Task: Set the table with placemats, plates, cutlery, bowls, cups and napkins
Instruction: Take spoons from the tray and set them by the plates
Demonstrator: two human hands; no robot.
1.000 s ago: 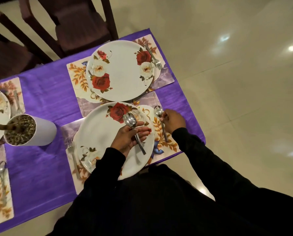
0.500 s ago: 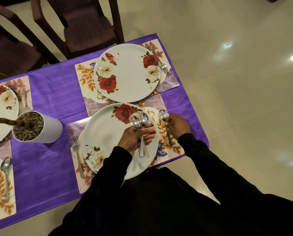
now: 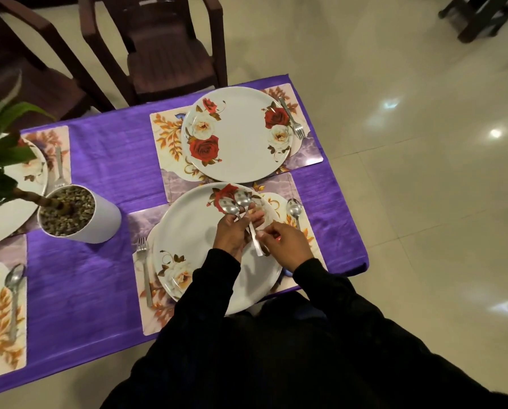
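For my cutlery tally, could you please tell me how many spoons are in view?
4: two held in the left hand above the near plate, at and; one right of that plate; one on the far-left placemat. The plant may hide others.

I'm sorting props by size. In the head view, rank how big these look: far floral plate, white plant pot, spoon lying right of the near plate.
1. far floral plate
2. white plant pot
3. spoon, clearly smallest, though the right hand hides part of its handle.
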